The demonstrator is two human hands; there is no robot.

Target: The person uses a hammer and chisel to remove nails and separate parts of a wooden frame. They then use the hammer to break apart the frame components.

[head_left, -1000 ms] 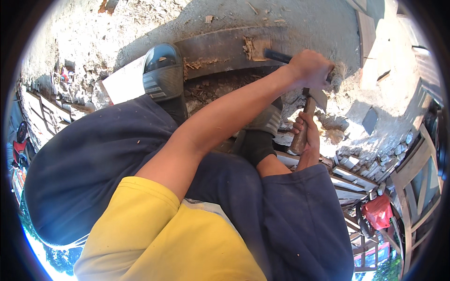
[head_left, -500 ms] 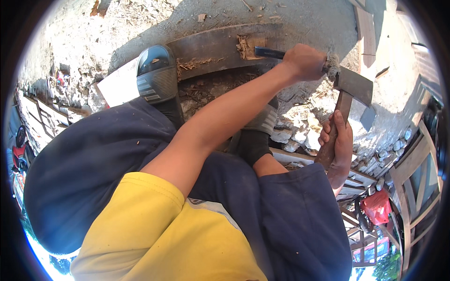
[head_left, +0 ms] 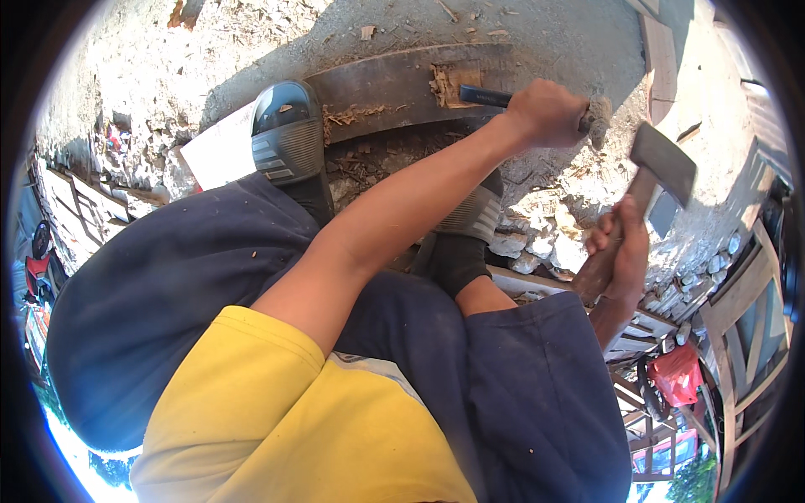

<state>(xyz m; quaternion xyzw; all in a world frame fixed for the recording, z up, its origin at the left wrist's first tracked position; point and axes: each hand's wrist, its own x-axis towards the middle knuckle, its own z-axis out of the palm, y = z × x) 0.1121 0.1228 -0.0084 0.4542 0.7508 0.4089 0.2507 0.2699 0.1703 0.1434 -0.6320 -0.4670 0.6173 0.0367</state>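
My left hand (head_left: 545, 113), reaching across from lower left, is closed around a chisel, its dark flat blade (head_left: 480, 95) angled onto a chipped, lighter recess (head_left: 457, 80) in a dark curved wooden board (head_left: 377, 92). The chisel's frayed handle end (head_left: 599, 121) sticks out right of my fist. My right hand (head_left: 625, 243) grips the wooden handle of an axe-like tool, whose broad metal head (head_left: 662, 163) is raised just right of the chisel's end, apart from it. My sandalled feet (head_left: 287, 134) are at the board's near side, one partly hidden by my left forearm.
Rubble and wood chips (head_left: 528, 247) lie on the dusty ground around the board. A white panel (head_left: 214, 151) is left of my foot. Planks (head_left: 658, 59) lie at upper right; wooden frames (head_left: 738, 318) and a red bag (head_left: 675, 373) are at right.
My right hand and the axe-like tool have moved right from below my left hand, with the head now apart from the chisel's end. My left hand has shifted slightly.
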